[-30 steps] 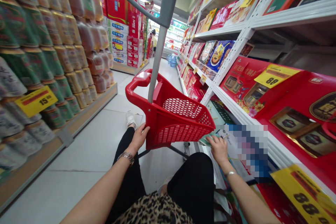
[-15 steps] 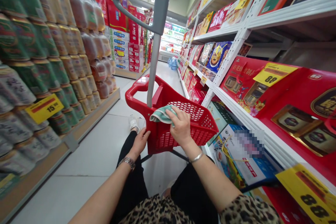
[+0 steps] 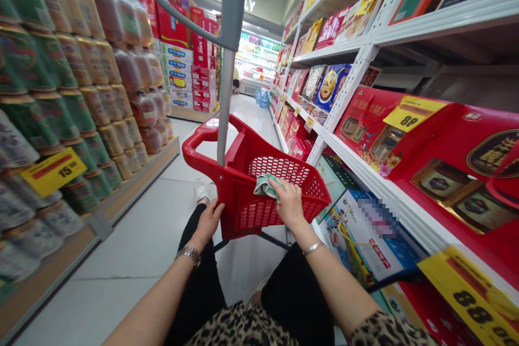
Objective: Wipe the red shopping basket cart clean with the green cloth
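Note:
A red plastic shopping cart [image 3: 239, 211] with perforated basket walls stands in front of me, a grey metal pole and handle [image 3: 227, 86] rising from its near left corner. My left hand [image 3: 208, 221], a watch on its wrist, grips the cart's near left edge; the fingertips are partly hidden behind it. In my right hand [image 3: 290, 203] is a bunched green and white cloth [image 3: 267, 186], pressed on the upper rim of the basket's near side. The fingers are closed over the cloth.
Stacked drink cans [image 3: 81, 102] on a low platform line the left side. White shelving [image 3: 352, 86] with red gift boxes [image 3: 446, 157] and yellow price tags runs close along the right. A blue and white box [image 3: 365, 238] sits low beside the cart. Water jugs [image 3: 263, 98] stand farther down the aisle.
My right hand has slid the cloth along the basket rim to the right, away from the pole. My left hand keeps its grip on the cart edge. The view has shifted slightly.

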Demonstrator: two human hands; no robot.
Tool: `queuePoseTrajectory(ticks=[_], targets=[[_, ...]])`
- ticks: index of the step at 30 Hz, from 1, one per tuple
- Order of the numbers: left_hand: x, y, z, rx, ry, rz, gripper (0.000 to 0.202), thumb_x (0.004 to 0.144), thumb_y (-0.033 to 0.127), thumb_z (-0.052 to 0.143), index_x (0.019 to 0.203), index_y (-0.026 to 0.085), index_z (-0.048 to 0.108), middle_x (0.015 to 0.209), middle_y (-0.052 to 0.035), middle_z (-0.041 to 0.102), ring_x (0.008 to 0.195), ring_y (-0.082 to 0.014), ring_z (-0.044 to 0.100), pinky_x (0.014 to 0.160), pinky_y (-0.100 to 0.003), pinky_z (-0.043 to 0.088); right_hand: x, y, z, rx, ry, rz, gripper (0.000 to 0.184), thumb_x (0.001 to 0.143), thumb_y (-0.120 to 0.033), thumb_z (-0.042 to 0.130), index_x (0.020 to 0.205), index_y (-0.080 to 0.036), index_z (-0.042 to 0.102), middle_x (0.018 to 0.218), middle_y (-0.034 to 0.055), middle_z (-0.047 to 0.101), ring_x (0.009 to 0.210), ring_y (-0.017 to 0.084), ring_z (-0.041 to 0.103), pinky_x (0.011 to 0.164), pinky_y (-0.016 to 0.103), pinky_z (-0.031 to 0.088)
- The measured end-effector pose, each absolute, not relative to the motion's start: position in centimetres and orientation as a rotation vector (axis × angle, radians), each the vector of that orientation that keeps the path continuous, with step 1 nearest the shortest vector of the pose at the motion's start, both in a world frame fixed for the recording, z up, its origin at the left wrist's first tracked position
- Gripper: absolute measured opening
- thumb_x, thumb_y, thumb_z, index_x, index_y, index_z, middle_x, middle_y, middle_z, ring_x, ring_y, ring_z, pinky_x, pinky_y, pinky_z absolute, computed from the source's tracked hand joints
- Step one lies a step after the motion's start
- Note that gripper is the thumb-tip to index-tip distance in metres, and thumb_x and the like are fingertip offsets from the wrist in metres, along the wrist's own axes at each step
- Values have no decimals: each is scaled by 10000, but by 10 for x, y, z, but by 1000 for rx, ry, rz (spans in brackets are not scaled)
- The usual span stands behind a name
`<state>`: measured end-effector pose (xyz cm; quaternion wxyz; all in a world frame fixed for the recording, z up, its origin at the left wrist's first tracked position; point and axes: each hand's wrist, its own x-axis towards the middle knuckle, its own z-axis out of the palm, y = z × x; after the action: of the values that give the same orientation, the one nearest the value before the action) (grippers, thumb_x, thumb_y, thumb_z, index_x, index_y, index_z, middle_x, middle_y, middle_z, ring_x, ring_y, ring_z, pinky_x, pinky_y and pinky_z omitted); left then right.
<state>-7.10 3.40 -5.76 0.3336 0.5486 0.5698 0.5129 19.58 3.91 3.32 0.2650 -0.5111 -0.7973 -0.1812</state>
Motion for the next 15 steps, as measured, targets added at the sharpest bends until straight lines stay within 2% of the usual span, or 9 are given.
queuePoseTrajectory(ticks=[8,15], targets=[[-67,37,-57,1440,1471,1335,456,799,546,501,1032,196,679,1073,-88,759,1021,-277,686,963,-406,546,277,44,20,-1668,-2110,-559,708,725,-15,552,1364,-308,631,1278,90,679,1042,230,574,880,365,319],[-61,40,-57,1463,1436,1325,512,780,577,521,1068,187,685,1126,-102,760,1041,-284,686,990,-423,533,315,52,28,-1857,-2059,-417,641,758,-13,521,1317,-296,657,1202,85,704,1061,216,595,863,340,339]])
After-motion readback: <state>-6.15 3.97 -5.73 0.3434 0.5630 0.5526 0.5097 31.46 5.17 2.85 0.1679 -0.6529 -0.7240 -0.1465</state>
